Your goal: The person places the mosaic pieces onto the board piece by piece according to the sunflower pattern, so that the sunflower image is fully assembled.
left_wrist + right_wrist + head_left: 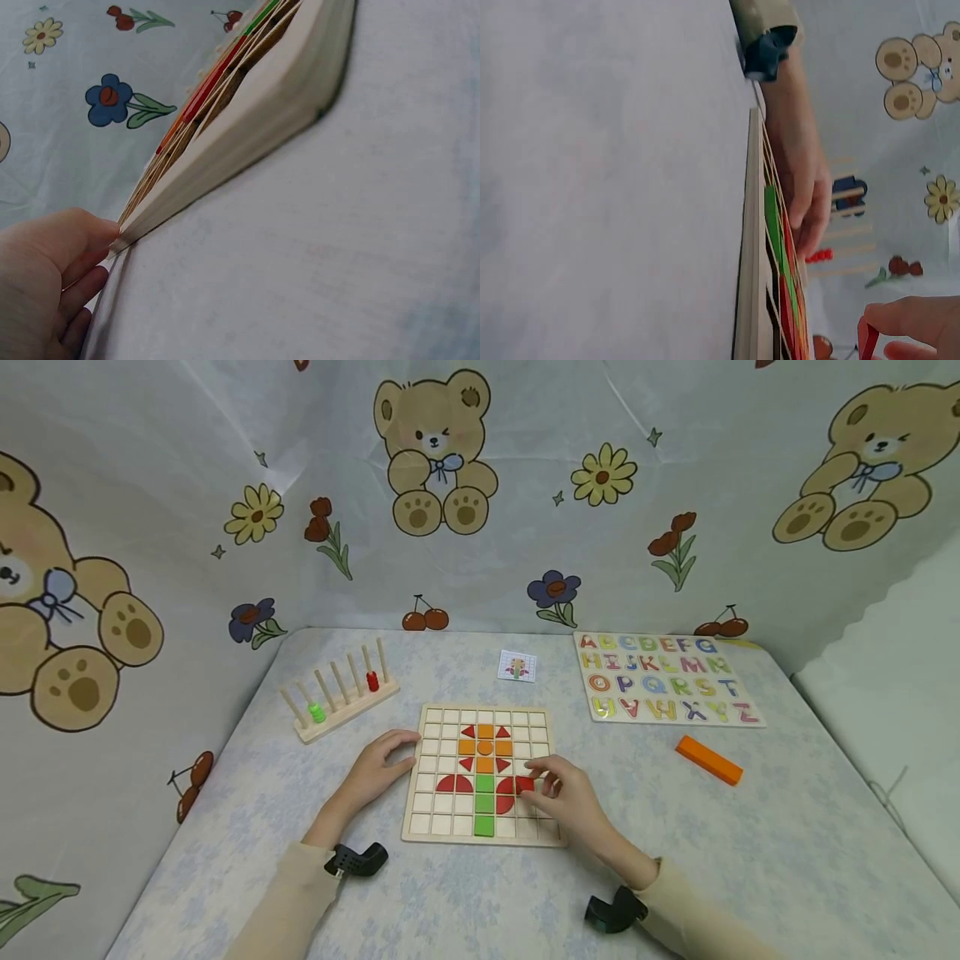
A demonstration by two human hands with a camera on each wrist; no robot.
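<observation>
A wooden grid board [417,837] lies on the table, carrying flat orange, red and green pieces. Down its middle run several green squares [484,803], with orange squares [485,766] and red triangles [502,732] above. Red quarter-circle pieces [454,783] sit to both sides. My right hand [573,797] pinches a small red tile [867,339] over the board's right part; its exact shape is partly hidden by the fingers. My left hand [378,770] touches the board's left edge with thumb and fingertips, its fingers loosely bent.
Behind the board lies a small pattern card [517,666]. A peg rack [348,706] with green and red beads stands back left. At the back right is an alphabet board [667,679], with an orange bar [708,760] in front of it. A bear-print cloth [525,577] hangs behind.
</observation>
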